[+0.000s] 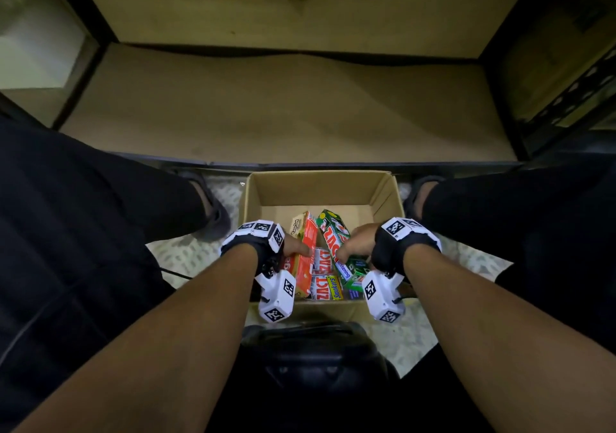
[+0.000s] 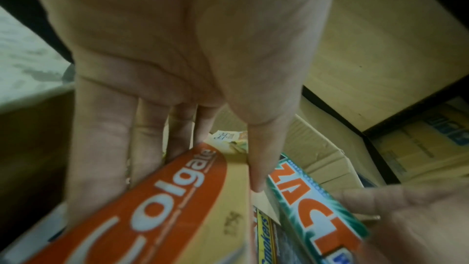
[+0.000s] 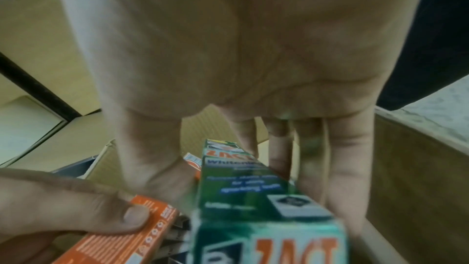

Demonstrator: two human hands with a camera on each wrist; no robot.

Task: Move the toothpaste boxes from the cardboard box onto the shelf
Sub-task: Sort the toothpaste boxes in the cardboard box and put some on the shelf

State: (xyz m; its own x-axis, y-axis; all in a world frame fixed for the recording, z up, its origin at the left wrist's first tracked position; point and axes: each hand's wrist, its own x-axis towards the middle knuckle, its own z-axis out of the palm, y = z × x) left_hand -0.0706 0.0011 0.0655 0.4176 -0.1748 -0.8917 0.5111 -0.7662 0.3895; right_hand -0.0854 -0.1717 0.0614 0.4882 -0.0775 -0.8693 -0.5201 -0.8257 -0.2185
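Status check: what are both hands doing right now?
Left hand grips red Colgate box. Right hand grips green Zact box. Both inside cardboard box. Shelf bare.

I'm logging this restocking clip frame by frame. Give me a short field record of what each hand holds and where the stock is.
left hand: grips the red Colgate toothpaste box, thumb on one side, fingers on the other
right hand: grips the green Zact whitening toothpaste box
container: brown cardboard box on the floor, between the person's feet
left in container: white Zact Smokers boxes
shelf: tan wooden shelf board, no toothpaste boxes visible on it
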